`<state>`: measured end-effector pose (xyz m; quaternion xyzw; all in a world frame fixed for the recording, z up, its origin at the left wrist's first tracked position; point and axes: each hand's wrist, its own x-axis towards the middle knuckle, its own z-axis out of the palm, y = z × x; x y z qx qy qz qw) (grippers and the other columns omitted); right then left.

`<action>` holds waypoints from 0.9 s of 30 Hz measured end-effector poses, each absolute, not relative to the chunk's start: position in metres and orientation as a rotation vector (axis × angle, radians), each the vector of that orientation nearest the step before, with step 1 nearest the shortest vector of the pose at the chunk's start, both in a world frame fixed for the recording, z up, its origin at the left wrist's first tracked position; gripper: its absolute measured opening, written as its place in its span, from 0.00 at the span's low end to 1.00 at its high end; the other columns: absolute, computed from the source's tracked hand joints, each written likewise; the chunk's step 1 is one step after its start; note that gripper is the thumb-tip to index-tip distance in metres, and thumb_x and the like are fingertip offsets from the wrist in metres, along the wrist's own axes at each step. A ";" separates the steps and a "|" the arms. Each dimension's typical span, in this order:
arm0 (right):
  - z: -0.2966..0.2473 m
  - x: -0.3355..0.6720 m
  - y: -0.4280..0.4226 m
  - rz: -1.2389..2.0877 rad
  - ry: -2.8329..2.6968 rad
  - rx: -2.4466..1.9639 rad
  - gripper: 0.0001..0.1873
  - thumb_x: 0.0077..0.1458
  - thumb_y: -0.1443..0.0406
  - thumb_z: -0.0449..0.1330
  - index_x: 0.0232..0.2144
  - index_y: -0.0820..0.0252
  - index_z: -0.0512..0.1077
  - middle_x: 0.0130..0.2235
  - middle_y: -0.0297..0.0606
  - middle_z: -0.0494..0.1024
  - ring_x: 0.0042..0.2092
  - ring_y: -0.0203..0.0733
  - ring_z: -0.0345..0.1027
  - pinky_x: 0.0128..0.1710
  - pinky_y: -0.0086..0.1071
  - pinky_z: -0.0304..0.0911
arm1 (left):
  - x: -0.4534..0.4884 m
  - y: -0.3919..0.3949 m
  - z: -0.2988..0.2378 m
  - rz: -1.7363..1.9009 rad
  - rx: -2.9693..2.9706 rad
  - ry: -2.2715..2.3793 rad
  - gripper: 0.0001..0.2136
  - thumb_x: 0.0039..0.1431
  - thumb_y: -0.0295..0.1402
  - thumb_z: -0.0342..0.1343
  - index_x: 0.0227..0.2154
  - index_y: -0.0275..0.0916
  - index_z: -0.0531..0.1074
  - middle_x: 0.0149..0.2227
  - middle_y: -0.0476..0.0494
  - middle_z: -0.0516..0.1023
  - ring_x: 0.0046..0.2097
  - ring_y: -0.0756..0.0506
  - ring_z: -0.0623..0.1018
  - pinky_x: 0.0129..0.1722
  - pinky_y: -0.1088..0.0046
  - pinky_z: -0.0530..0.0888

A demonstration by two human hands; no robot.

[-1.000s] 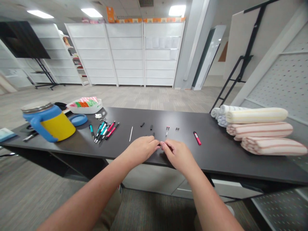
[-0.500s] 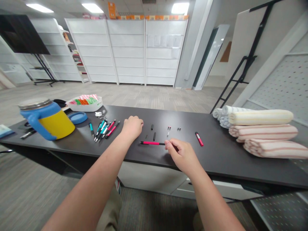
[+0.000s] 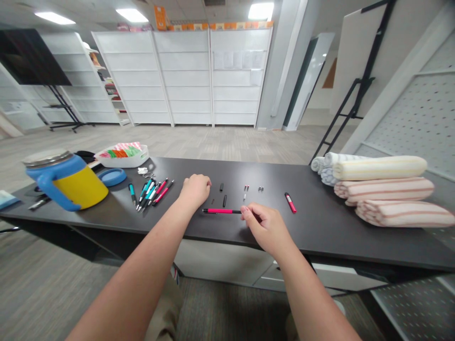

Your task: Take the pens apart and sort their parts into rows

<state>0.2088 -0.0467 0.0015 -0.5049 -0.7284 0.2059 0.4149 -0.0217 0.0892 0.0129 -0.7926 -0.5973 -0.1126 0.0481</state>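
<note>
Where the room runs back past the blue-and-yellow mug with its thick blue handle (image 3: 85, 184), tall white shelving panels (image 3: 185, 80) stand across the grey carpet (image 3: 199, 142), beyond the mug and to its right. Up front, the long dark tabletop (image 3: 320, 237) carries everything. At the opposite end from the mug, rolled striped towels (image 3: 394, 192) lie stacked; just behind the mug, a little to its right, sits a white plastic tray (image 3: 124, 163) of bright packets.

Both hands are over to the right of the mug. The right-hand grip (image 3: 265, 222), the farther one, is pinched on one black end of a slim red pen with black ends (image 3: 222, 211). That pen juts out from the pinch toward the mug, its long axis crosswise, nearly parallel to the tabletop's front edge. Its free end comes nearest the left-hand grip (image 3: 195, 190), which is curled knuckles-up just beyond it; from here I can't tell whether those fingers hold anything.

Loose teal, white and red pens (image 3: 153, 192) are bunched right of the mug, and a short red-and-black tube (image 3: 290, 202) lies past both hands. Smallest are a stubby black cylinder (image 3: 221, 187), a thin black piece (image 3: 224, 201) and little silver bits (image 3: 260, 188), farther from the mug than the left-hand grip.
</note>
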 end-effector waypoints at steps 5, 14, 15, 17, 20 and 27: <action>0.001 0.209 -0.047 0.511 -1.818 -1.259 0.23 0.70 0.53 0.51 0.27 0.56 0.72 0.23 0.31 0.72 0.27 0.37 0.65 0.30 0.30 0.55 | -0.029 0.088 0.019 -0.432 -2.278 -1.838 0.11 0.65 0.37 0.54 0.45 0.42 0.77 0.49 0.36 0.78 0.52 0.35 0.75 0.51 0.57 0.73; 0.001 0.210 -0.046 0.471 -1.833 -1.272 0.23 0.69 0.53 0.51 0.26 0.56 0.71 0.22 0.31 0.69 0.26 0.37 0.64 0.30 0.31 0.54 | -0.045 0.105 0.010 -0.321 -2.267 -1.974 0.18 0.63 0.48 0.58 0.49 0.44 0.78 0.52 0.35 0.80 0.55 0.30 0.74 0.53 0.50 0.71; 0.001 0.210 -0.046 0.470 -1.832 -1.273 0.23 0.69 0.53 0.51 0.26 0.56 0.71 0.22 0.31 0.69 0.26 0.37 0.64 0.30 0.31 0.54 | -0.044 0.105 0.009 -0.320 -2.291 -1.949 0.16 0.64 0.46 0.57 0.48 0.45 0.78 0.52 0.36 0.80 0.56 0.30 0.74 0.53 0.50 0.71; 0.001 0.210 -0.046 0.473 -1.832 -1.273 0.22 0.69 0.53 0.52 0.26 0.56 0.71 0.23 0.30 0.69 0.27 0.37 0.64 0.30 0.31 0.54 | -0.042 0.105 0.008 -0.333 -2.332 -1.899 0.12 0.65 0.42 0.57 0.47 0.46 0.79 0.51 0.38 0.81 0.56 0.32 0.74 0.55 0.50 0.70; 0.001 0.210 -0.046 0.480 -1.829 -1.277 0.22 0.70 0.53 0.52 0.26 0.56 0.71 0.23 0.30 0.69 0.27 0.36 0.64 0.30 0.31 0.53 | -0.038 0.101 0.010 -0.404 -2.461 -1.782 0.13 0.65 0.38 0.58 0.51 0.47 0.76 0.54 0.42 0.80 0.57 0.35 0.74 0.56 0.54 0.69; 0.001 0.209 -0.047 0.487 -1.830 -1.280 0.22 0.70 0.53 0.52 0.26 0.56 0.72 0.23 0.31 0.70 0.27 0.37 0.63 0.29 0.31 0.53 | -0.021 0.089 0.018 -0.474 -2.751 -1.562 0.18 0.64 0.34 0.60 0.56 0.50 0.71 0.57 0.48 0.79 0.60 0.41 0.73 0.60 0.61 0.68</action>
